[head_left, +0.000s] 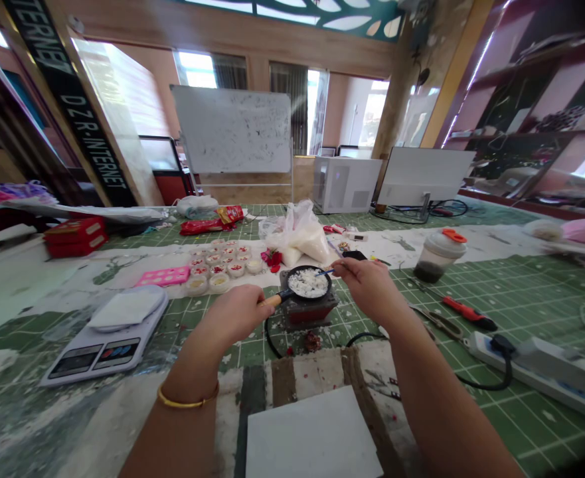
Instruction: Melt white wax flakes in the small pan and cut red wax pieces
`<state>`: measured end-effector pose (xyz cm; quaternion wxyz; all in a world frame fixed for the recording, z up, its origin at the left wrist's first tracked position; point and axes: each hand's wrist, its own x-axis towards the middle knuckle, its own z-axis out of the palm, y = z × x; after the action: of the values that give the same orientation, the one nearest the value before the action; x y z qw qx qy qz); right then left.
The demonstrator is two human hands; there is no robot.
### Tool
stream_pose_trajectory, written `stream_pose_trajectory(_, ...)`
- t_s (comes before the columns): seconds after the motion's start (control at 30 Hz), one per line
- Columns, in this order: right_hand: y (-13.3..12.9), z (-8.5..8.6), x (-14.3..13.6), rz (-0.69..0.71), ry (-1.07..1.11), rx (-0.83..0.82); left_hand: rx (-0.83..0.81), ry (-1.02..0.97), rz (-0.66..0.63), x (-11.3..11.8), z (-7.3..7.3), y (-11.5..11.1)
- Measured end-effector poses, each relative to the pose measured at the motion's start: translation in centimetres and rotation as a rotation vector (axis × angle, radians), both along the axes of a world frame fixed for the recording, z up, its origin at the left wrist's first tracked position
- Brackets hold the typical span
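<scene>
My left hand (240,311) is closed round the wooden handle of a small black frying pan (286,294). The pan rests on a small dark hot plate (309,312) with a red front. White flakes or granules (308,283) fill the pan. Pinched in my right hand (364,282) is a thin blue stirring stick (326,271), its tip in the white stuff. Just behind the pan stand a plastic bag of white granules (308,236) and a dark red flower (271,257). To their left sit several small clear cups (217,269) with white contents and red bits.
A kitchen scale (110,332) and a pink mould (163,275) lie left. On the right are a shaker bottle (440,255), a red-handled screwdriver (469,312), pliers (439,323) and a power strip (536,365) with cables. White paper (312,435) lies in front of me.
</scene>
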<state>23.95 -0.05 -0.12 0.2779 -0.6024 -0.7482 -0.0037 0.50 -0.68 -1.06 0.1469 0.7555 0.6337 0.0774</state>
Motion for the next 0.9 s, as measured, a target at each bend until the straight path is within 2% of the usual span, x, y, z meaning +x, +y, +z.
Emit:
stream_pose_trajectory(0.1, -0.5, 0.2, -0.5, 0.085, 0.029, -0.026, -0.001, 0.006, 0.000, -0.1, -0.2, 0.2)
stream_pose_trajectory(0.23, -1.3, 0.4, -1.0, 0.150, 0.096, 0.047, 0.008, 0.012, -0.003, -0.2, -0.5, 0.3)
stream_pose_trajectory(0.33, -1.1, 0.2, -1.1, 0.229, 0.098, 0.000, 0.017, 0.010, -0.005, -0.3, -0.5, 0.2)
stream_pose_trajectory(0.5, -0.1, -0.1, -0.3, 0.011, 0.042, 0.052, 0.013, 0.005, -0.009, -0.2, -0.2, 0.0)
stream_pose_trajectory(0.6, 0.4, -0.5, -0.2, -0.049, 0.021, 0.096, 0.015, 0.007, -0.009, -0.2, -0.1, 0.1)
stream_pose_trajectory(0.7, 0.8, -1.0, -0.8, -0.027, -0.021, 0.064, 0.013, 0.010, -0.006, -0.2, -0.2, 0.2)
stream_pose_trajectory(0.8, 0.5, -0.9, -1.3, 0.066, -0.002, 0.023, 0.013, 0.003, -0.012, -0.3, -0.3, 0.2)
stream_pose_trajectory(0.9, -0.3, -0.5, -1.4, 0.078, 0.064, 0.066, 0.019, -0.004, -0.018, -0.3, -0.3, 0.1)
